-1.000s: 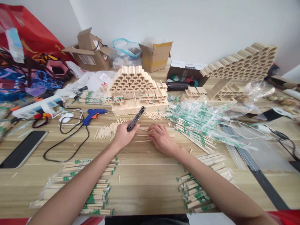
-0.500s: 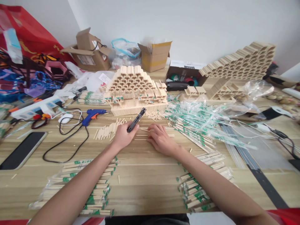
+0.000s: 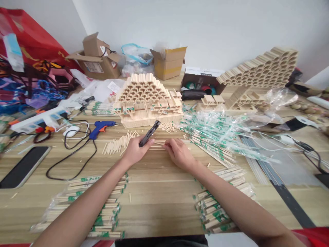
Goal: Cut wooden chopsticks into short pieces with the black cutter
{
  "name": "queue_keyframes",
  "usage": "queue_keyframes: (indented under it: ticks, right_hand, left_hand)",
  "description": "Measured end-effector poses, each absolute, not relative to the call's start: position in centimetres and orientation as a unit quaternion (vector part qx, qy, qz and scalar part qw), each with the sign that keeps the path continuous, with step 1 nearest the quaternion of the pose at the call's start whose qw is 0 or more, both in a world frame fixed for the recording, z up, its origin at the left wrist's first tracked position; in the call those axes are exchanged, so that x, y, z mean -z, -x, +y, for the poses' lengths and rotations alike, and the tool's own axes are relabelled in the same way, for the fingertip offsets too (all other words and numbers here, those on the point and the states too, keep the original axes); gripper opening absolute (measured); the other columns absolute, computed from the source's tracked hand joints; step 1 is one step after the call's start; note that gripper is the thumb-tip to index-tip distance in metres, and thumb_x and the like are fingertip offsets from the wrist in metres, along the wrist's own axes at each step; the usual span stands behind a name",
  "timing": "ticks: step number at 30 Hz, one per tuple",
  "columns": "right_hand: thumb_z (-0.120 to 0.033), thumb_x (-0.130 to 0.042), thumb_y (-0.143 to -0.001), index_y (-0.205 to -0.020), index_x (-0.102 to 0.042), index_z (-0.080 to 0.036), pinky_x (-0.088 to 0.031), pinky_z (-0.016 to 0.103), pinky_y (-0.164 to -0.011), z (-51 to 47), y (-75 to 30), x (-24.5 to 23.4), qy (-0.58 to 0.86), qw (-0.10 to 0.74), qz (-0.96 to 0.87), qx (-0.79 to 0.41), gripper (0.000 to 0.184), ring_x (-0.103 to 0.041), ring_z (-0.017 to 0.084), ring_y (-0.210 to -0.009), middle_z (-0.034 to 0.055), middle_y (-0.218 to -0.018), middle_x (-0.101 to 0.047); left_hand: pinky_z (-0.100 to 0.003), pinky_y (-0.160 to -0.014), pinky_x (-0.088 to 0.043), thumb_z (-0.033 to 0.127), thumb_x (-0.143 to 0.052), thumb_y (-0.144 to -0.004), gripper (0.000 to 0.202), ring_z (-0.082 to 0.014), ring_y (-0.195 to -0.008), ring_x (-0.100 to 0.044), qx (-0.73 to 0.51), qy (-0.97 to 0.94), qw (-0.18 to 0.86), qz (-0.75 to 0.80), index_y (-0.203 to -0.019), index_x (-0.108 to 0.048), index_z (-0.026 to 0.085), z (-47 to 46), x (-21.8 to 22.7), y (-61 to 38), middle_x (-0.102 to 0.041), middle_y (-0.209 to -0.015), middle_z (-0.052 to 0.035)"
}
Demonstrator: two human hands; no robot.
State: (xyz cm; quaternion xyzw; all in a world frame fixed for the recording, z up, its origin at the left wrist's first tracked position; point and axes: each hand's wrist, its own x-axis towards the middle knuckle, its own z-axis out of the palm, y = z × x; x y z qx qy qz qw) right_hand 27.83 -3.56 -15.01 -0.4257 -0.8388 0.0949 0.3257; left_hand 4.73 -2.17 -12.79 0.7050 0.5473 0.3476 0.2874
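My left hand (image 3: 135, 151) grips a black folding cutting tool (image 3: 149, 133), which points up and away from me. My right hand (image 3: 179, 154) lies on the wooden tabletop (image 3: 159, 202), its fingertips touching thin, short wooden sticks (image 3: 157, 144). Between my hands, a loose pile of cut chopstick pieces (image 3: 117, 143) lies to the left. Just ahead stands a stepped model of glued chopstick tubes (image 3: 145, 99) on a wooden base. More cut pieces (image 3: 167, 127) lie at the base's front edge.
A blue hot glue gun (image 3: 101, 127) and white mouse (image 3: 71, 130) lie left, near a power strip (image 3: 38, 120) and black phone (image 3: 24, 167). Wrapped chopstick bundles (image 3: 92, 206) lie near me. Torn plastic wrappers (image 3: 213, 128) and a honeycomb stick panel (image 3: 259, 70) are right.
My right hand has slid slightly left and its fingers have drawn together on the sticks. My left hand and the black tool have barely moved. The view has shifted slightly.
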Motion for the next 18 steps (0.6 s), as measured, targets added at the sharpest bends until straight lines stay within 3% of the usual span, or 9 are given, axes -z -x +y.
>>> queue_keyframes:
  ticks: [6, 12, 15, 18]
  right_hand:
    - [-0.034, -0.054, -0.106, -0.101, -0.062, -0.019, -0.046, 0.035, -0.077, -3.31, -28.21, 15.11, 0.436, 0.362, -0.821, -0.068, 0.018, -0.063, 0.022, -0.078, 0.0076, -0.085, -0.071]
    - [-0.019, -0.051, -0.105, -0.105, -0.069, -0.019, -0.048, 0.036, -0.084, -3.26, -28.23, 15.08, 0.391, 0.375, -0.838, -0.062, 0.018, -0.059, 0.023, -0.093, 0.0102, -0.1, -0.067]
    - [-0.012, -0.056, -0.101, -0.102, -0.076, -0.025, -0.044, 0.04, -0.09, -3.27, -28.38, 15.14, 0.393, 0.428, -0.814, 0.008, 0.024, -0.055, 0.025, -0.103, 0.01, -0.107, -0.062]
    - [-0.009, -0.064, -0.096, -0.095, -0.081, -0.031, -0.04, 0.042, -0.09, -3.42, -28.42, 14.95, 0.398, 0.459, -0.792, 0.061, 0.028, -0.054, 0.025, -0.102, 0.0069, -0.098, -0.062]
  left_hand:
    - [-0.026, -0.06, -0.038, 0.059, -0.062, -0.088, 0.042, -0.0135, -0.06, -0.05, -0.367, -0.679, 0.305, 0.558, -0.076, -0.062, 0.019, -1.96, 12.73, -4.65, -0.055, -0.06, 0.0039]
    - [-0.026, -0.056, -0.034, 0.054, -0.061, -0.092, 0.045, -0.0115, -0.054, -0.045, -0.365, -0.698, 0.333, 0.519, -0.065, -0.052, 0.02, -2.21, 12.78, -4.5, -0.048, -0.055, 0.0045]
    - [-0.026, -0.056, -0.035, 0.055, -0.061, -0.092, 0.044, -0.0116, -0.054, -0.046, -0.399, -0.661, 0.362, 0.522, -0.066, -0.053, 0.02, -2.11, 13.08, -4.41, -0.05, -0.056, 0.0039]
    - [-0.026, -0.055, -0.037, 0.057, -0.061, -0.092, 0.044, -0.0117, -0.053, -0.048, -0.424, -0.629, 0.371, 0.536, -0.07, -0.057, 0.019, -1.87, 13.3, -4.29, -0.052, -0.057, 0.0031]
